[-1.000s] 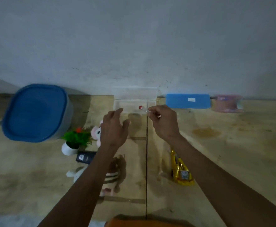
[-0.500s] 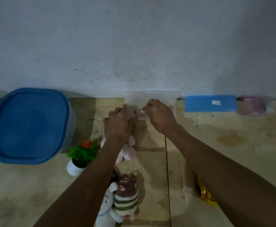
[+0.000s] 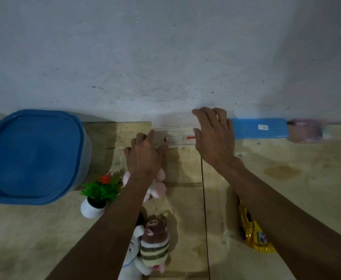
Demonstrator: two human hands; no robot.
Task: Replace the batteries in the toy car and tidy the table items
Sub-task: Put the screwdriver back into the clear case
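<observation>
A clear plastic box (image 3: 178, 146) stands against the wall with its lid (image 3: 173, 122) raised. Inside it lies a small screwdriver (image 3: 175, 139) with a clear handle and red ends. My left hand (image 3: 143, 156) grips the box's left end, thumb on the front wall. My right hand (image 3: 214, 138) is at the box's right end, its fingers hooked over the top edge of the lid and its thumb in front. The yellow toy car (image 3: 252, 229) lies on the table near my right forearm, untouched. No batteries are visible.
A big blue-lidded tub (image 3: 32, 156) fills the left. A small potted plant (image 3: 96, 195), a pink plush (image 3: 160, 186) and a striped pig plush (image 3: 155, 245) sit under my left arm. A flat blue case (image 3: 258, 128) and a pink item (image 3: 307, 130) line the wall on the right.
My right hand has let go of the screwdriver, which now lies in the clear box, and has moved right and up onto the lid. My left hand has stayed at the box's left end.
</observation>
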